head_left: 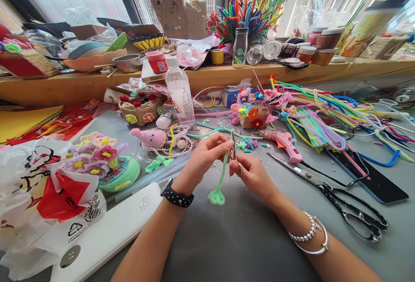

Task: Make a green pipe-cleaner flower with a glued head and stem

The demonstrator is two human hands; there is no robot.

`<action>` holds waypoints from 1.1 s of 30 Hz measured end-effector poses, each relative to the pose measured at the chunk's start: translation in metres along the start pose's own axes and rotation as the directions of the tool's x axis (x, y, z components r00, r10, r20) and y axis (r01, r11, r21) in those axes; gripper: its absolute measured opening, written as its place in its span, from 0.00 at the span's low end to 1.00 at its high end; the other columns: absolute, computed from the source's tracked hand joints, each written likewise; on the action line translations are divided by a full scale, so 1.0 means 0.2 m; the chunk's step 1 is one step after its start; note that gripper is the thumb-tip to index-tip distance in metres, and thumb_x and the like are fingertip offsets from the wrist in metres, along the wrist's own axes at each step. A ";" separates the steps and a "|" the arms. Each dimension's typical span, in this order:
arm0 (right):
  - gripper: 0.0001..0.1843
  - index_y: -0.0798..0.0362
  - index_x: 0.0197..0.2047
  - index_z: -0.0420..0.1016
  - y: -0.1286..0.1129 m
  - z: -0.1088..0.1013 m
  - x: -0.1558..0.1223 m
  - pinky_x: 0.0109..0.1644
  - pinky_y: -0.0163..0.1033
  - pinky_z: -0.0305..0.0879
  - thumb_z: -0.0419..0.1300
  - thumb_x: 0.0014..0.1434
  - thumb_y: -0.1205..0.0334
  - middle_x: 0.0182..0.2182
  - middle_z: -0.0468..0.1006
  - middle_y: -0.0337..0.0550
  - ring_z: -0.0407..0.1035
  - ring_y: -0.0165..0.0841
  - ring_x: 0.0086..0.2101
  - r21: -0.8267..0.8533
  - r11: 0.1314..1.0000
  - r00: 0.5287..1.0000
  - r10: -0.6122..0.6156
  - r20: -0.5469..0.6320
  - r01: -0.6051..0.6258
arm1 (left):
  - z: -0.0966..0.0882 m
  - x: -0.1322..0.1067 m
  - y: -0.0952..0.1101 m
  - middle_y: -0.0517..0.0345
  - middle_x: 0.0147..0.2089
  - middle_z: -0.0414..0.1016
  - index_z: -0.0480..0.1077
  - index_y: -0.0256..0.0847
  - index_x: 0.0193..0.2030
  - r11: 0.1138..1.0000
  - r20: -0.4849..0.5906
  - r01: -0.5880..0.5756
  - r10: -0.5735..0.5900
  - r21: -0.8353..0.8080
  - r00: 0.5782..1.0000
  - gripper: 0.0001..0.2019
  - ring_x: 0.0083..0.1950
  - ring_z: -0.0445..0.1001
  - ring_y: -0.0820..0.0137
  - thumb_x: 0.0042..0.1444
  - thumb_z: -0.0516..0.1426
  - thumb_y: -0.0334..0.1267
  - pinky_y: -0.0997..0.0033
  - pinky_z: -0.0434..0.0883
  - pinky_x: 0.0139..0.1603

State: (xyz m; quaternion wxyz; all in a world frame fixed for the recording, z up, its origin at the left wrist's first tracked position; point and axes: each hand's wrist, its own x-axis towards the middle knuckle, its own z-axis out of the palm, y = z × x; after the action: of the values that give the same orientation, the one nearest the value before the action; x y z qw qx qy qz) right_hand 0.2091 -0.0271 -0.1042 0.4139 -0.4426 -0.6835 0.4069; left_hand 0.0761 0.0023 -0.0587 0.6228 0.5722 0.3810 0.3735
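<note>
Over the middle of the table, my left hand (212, 150) pinches a light green pipe cleaner (222, 174). It hangs down from my fingers, and its lower end is bent into a small flower shape. My right hand (253, 171) is closed round a small pair of metal scissors (234, 145), whose tips point up beside the left fingertips. The blades are close to the upper part of the pipe cleaner; whether they touch it I cannot tell. Behind my hands lie green and purple pipe cleaner pieces (248, 145).
To the right are a pink glue gun (285, 142), large black-handled scissors (333, 195), a phone (372, 176) and a heap of pipe cleaners (324, 109). Leftward stand a bottle (180, 94), a plastic bag (48, 204), a white power bank (110, 234) and a flower piece (121, 174).
</note>
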 end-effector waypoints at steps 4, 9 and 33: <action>0.26 0.55 0.19 0.60 0.00 0.00 0.00 0.24 0.31 0.50 0.46 0.52 0.41 0.17 0.59 0.36 0.53 0.26 0.21 -0.001 1.000 1.000 0.011 -0.014 -0.011 | 0.00 0.00 -0.01 0.64 0.22 0.64 0.61 0.37 0.24 1.000 0.017 -0.003 0.003 -0.004 1.000 0.07 0.25 0.63 0.79 0.48 0.54 0.38 0.77 0.63 0.29; 0.24 0.55 0.18 0.59 0.00 0.00 0.00 0.24 0.31 0.49 0.48 0.52 0.43 0.16 0.58 0.35 0.52 0.25 0.19 -0.035 0.999 0.998 0.032 -0.047 -0.033 | -0.01 0.00 -0.01 0.64 0.23 0.64 0.61 0.37 0.25 1.000 0.014 0.007 -0.007 -0.006 1.000 0.08 0.25 0.65 0.78 0.49 0.53 0.39 0.76 0.64 0.30; 0.27 0.55 0.22 0.60 0.00 0.00 0.00 0.24 0.32 0.46 0.43 0.53 0.39 0.18 0.55 0.34 0.49 0.25 0.20 0.074 0.997 1.000 0.004 0.027 -0.006 | -0.01 0.00 -0.01 0.64 0.22 0.64 0.60 0.37 0.25 0.999 0.109 0.033 -0.035 0.021 0.993 0.09 0.23 0.67 0.75 0.49 0.53 0.40 0.72 0.65 0.30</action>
State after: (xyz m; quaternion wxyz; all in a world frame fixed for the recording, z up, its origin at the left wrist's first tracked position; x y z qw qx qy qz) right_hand 0.2096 -0.0277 -0.1036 0.4197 -0.4232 -0.6723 0.4390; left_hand 0.0741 0.0027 -0.0610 0.6437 0.5909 0.3597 0.3272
